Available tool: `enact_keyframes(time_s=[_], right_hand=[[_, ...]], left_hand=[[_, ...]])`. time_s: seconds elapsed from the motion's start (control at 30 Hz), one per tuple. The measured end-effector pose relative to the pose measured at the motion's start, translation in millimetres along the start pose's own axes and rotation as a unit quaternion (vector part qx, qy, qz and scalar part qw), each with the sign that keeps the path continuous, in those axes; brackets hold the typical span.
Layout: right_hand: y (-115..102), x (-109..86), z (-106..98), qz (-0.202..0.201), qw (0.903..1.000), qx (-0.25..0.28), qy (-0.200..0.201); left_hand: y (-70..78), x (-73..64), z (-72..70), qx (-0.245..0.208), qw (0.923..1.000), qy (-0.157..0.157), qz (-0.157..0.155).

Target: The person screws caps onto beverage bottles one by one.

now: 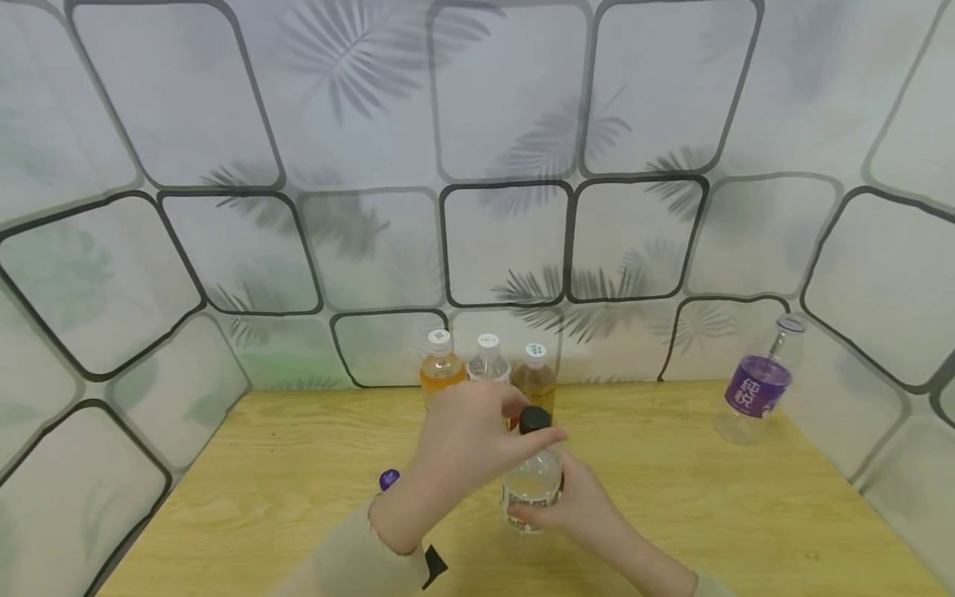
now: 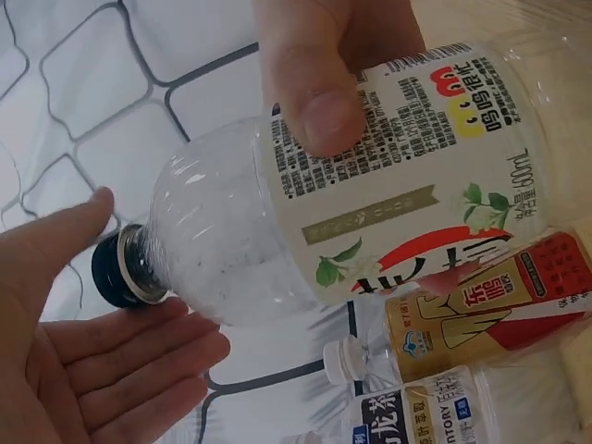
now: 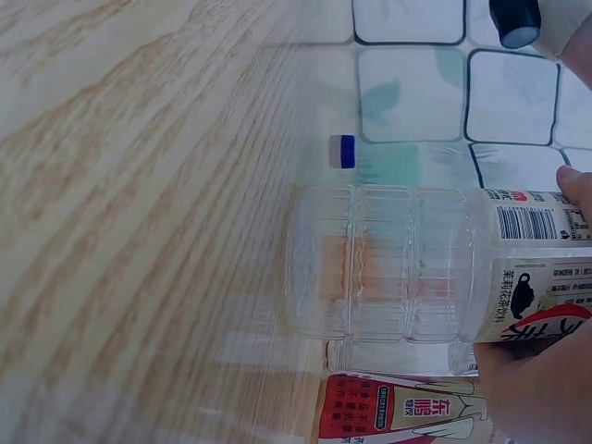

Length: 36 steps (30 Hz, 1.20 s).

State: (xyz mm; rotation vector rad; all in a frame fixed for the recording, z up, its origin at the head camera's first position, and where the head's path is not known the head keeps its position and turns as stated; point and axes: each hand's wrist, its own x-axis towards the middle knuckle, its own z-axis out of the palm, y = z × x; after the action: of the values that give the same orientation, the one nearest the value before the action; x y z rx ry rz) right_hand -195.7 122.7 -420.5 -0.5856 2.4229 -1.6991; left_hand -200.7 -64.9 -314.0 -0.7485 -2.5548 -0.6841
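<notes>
A clear plastic drink bottle (image 1: 531, 481) with a pale label and black cap (image 2: 118, 268) stands upright near the front of the table. My right hand (image 1: 578, 506) grips it around the label; the thumb lies across the printed side in the left wrist view. Up at the cap, my left hand (image 1: 470, 431) has its thumb and fingers on either side, the fingers fairly straight in the left wrist view. The bottle's ribbed base (image 3: 379, 264) shows in the right wrist view, close over the wooden table.
Behind stand three capped bottles: an orange one (image 1: 442, 369), a clear one (image 1: 488, 361) and a brown one (image 1: 535, 381). An uncapped bottle with a purple label (image 1: 758, 385) stands far right. A loose purple cap (image 1: 389, 478) lies left of the hands.
</notes>
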Motion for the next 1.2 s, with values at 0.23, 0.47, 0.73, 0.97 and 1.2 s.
enact_keyframes(time_s=[0.23, 0.47, 0.73, 0.97, 1.2], right_hand=[[2, 1.4, 0, -0.011, 0.9999, 0.004, 0.002], [1, 1.9, -1, -0.002, 0.9998, 0.018, -0.004], [1, 1.8, 0, -0.024, 0.9997, 0.005, -0.002], [0, 2.2, -1, -0.029, 0.9995, 0.009, -0.006], [0, 1.5, -1, -0.036, 0.9992, 0.016, -0.009]], left_hand=[[8.3, 1.1, 3.1, 0.114, 0.9929, 0.031, 0.015], [-9.1, 14.1, -3.6, -0.124, 0.9874, -0.091, 0.038], [-30.2, 26.1, -4.9, -0.291, 0.9327, -0.201, 0.072], [-43.8, 37.8, -1.1, -0.345, 0.8925, -0.262, 0.125], [-48.8, 37.9, 5.7, -0.390, 0.8673, -0.287, 0.117]])
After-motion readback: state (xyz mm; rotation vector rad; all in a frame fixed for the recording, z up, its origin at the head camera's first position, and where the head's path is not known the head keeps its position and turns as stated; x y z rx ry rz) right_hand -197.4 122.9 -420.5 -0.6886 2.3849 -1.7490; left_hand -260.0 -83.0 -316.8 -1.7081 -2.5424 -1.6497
